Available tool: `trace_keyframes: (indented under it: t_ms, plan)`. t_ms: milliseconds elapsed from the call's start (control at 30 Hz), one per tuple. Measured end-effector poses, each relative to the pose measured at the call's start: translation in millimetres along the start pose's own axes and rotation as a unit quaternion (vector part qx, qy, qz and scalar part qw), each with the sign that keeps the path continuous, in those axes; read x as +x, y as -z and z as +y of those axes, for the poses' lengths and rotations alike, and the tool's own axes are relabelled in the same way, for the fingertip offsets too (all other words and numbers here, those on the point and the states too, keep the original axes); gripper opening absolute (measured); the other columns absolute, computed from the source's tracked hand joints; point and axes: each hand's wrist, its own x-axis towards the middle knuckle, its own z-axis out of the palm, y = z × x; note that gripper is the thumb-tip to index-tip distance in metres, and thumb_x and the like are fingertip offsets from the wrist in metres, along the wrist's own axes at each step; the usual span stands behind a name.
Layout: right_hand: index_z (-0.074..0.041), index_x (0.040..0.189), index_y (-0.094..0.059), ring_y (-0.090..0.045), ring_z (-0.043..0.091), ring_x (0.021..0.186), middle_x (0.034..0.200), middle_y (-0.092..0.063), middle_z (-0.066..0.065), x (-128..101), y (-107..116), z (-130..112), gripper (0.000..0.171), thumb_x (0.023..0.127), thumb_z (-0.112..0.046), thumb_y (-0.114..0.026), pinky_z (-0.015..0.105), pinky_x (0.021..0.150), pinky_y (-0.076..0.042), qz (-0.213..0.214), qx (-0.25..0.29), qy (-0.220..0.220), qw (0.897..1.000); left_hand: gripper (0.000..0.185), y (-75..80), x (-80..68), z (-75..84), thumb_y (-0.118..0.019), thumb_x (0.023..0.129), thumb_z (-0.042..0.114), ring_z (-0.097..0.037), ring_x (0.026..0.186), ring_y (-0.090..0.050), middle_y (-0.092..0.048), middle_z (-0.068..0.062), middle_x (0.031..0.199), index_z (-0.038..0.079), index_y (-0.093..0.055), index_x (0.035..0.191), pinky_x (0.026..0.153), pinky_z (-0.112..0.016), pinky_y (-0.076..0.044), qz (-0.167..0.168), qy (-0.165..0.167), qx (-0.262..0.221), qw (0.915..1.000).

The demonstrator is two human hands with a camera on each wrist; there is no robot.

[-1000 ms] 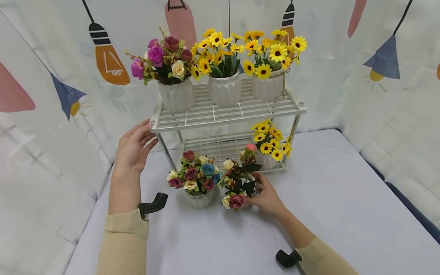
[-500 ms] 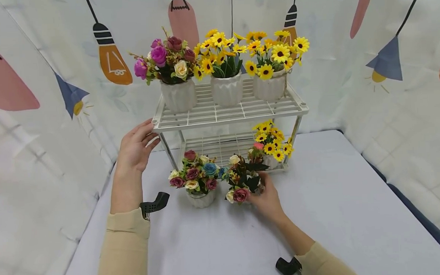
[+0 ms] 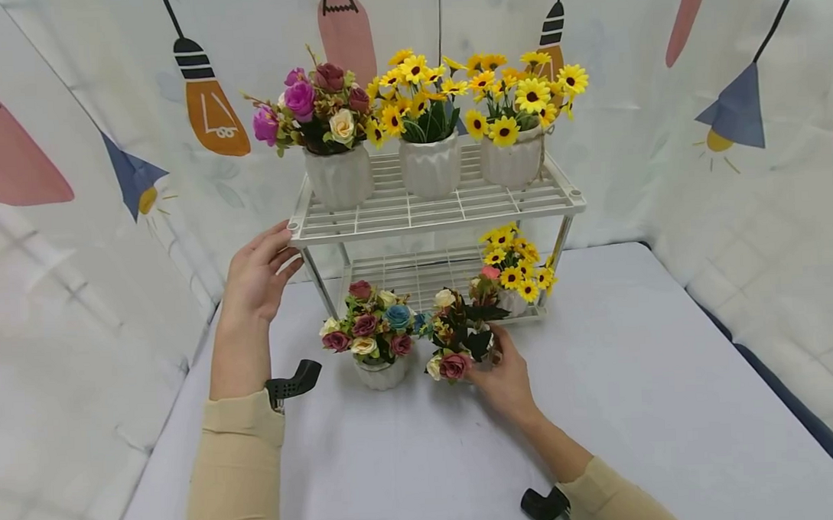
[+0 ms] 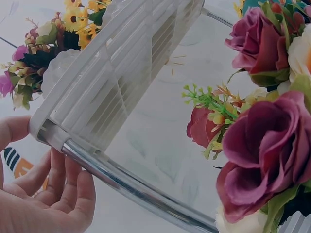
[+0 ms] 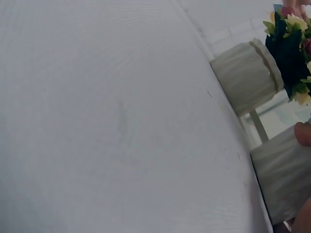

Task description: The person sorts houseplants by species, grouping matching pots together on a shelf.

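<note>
A white two-tier wire rack (image 3: pixel 434 227) stands on the table, and my left hand (image 3: pixel 255 277) holds its upper front-left corner. The left wrist view shows the thumb over the corner and curled fingers below, beside the chrome post (image 4: pixel 121 174). In front of the rack, my right hand (image 3: pixel 508 375) grips a potted bunch of artificial roses (image 3: pixel 455 366) with dark leaves. Its white pot (image 5: pixel 284 170) shows at the right wrist view's edge, thumb on its side. Left of it stands another pot of artificial roses (image 3: pixel 364 338), purple, cream and blue.
On the top shelf stand a pot of purple and cream roses (image 3: pixel 338 178) and two pots of yellow daisies, one in the middle (image 3: pixel 429 168) and one at the right (image 3: pixel 512 161). Smaller potted daisies (image 3: pixel 513 268) occupy the lower shelf's right end. Printed cloth hangs behind.
My right hand has shifted the held potted roses slightly to the right and back, toward the rack. The left hand stays at the corner. The head view has shifted a little.
</note>
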Motion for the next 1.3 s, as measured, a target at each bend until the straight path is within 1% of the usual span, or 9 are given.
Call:
trace_keyframes:
  t_ms: [300,567,767,1000,1100,1167,1200,1233,1300]
  plan:
    - [-0.006,0.149,-0.050,-0.061,0.031,0.113,0.136,-0.062,0.014,-2.2,-4.8,-5.1,0.082,0.076,-0.006,-0.088,0.047,0.089,-0.054,0.062,0.013,0.003,0.998,0.042,0.2,-0.5,-0.3,-0.070,0.100,0.018,-0.019,0.108,-0.056,-0.063,-0.005,0.119,0.001,-0.057,0.137,0.096,-0.032,-0.044,0.003,-0.001,-0.004,1.0000]
    - [-0.014,0.143,-0.059,-0.062,0.024,0.114,0.131,-0.066,0.004,9.5,-15.5,-14.0,0.071,0.079,-0.019,-0.091,0.045,0.092,-0.053,0.111,0.047,0.042,0.992,0.030,0.4,-1.0,1.1,-0.071,0.100,0.018,-0.019,0.107,-0.056,-0.064,-0.006,0.118,0.007,-0.065,0.127,0.094,-0.031,-0.046,0.000,-0.001,-0.008,1.0000]
    - [-0.012,0.145,-0.059,-0.062,0.024,0.111,0.129,-0.067,0.006,23.8,-27.6,-21.7,0.077,0.076,-0.018,-0.094,0.044,0.091,-0.053,0.132,0.073,0.049,0.987,0.030,-0.2,-1.2,0.6,-0.072,0.099,0.018,-0.019,0.106,-0.057,-0.064,-0.006,0.118,0.006,-0.066,0.126,0.094,-0.032,-0.047,0.007,-0.004,-0.008,0.9999]
    - [-0.009,0.148,-0.056,-0.056,0.019,0.128,0.140,-0.062,0.003,41.8,-42.2,-26.4,0.082,0.075,-0.018,-0.094,0.039,0.102,-0.048,0.143,0.100,0.051,0.983,0.033,-0.1,-1.5,-0.3,-0.072,0.099,0.018,-0.019,0.105,-0.058,-0.064,-0.005,0.117,0.005,-0.066,0.129,0.093,-0.031,-0.047,0.023,-0.008,0.000,0.9997]
    - [-0.006,0.149,-0.054,-0.060,0.018,0.107,0.127,-0.066,0.008,48.0,-47.7,-26.2,0.083,0.075,-0.012,-0.091,0.033,0.084,-0.052,0.155,0.089,0.034,0.983,0.034,0.1,-1.9,-0.9,-0.072,0.099,0.018,-0.019,0.105,-0.058,-0.065,-0.005,0.117,0.005,-0.065,0.130,0.093,-0.031,-0.048,0.025,-0.008,0.002,0.9996]
    - [-0.006,0.150,-0.053,-0.057,0.018,0.093,0.116,-0.066,0.010,52.0,-50.5,-25.6,0.084,0.075,-0.011,-0.091,0.032,0.073,-0.048,0.161,0.080,0.018,0.983,0.034,-0.2,-2.2,-0.9,-0.073,0.099,0.018,-0.019,0.105,-0.058,-0.065,-0.005,0.117,0.005,-0.065,0.130,0.092,-0.031,-0.048,0.025,-0.008,0.004,0.9997]
    - [-0.005,0.150,-0.052,-0.055,0.020,0.091,0.117,-0.066,0.011,54.1,-51.9,-24.9,0.085,0.075,-0.011,-0.091,0.032,0.071,-0.046,0.164,0.080,0.011,0.983,0.035,-0.2,-2.1,-1.0,-0.073,0.099,0.018,-0.019,0.105,-0.058,-0.065,-0.005,0.117,0.005,-0.065,0.129,0.092,-0.031,-0.048,0.024,-0.008,0.004,0.9997]
    - [-0.006,0.151,-0.051,-0.056,0.020,0.091,0.117,-0.066,0.011,56.2,-53.2,-24.1,0.085,0.076,-0.011,-0.091,0.032,0.072,-0.047,0.164,0.079,0.006,0.983,0.034,-0.4,-2.2,-0.9,-0.073,0.099,0.018,-0.019,0.105,-0.058,-0.065,-0.005,0.117,0.004,-0.065,0.129,0.092,-0.031,-0.048,0.023,-0.008,0.003,0.9997]
    - [-0.008,0.151,-0.051,-0.059,0.022,0.109,0.130,-0.064,0.012,60.2,-55.6,-23.2,0.085,0.077,-0.012,-0.092,0.033,0.087,-0.050,0.164,0.081,0.002,0.983,0.034,-0.7,-2.2,-0.7,-0.073,0.099,0.019,-0.019,0.106,-0.058,-0.065,-0.005,0.117,0.004,-0.065,0.128,0.093,-0.031,-0.047,0.021,-0.009,0.003,0.9997]
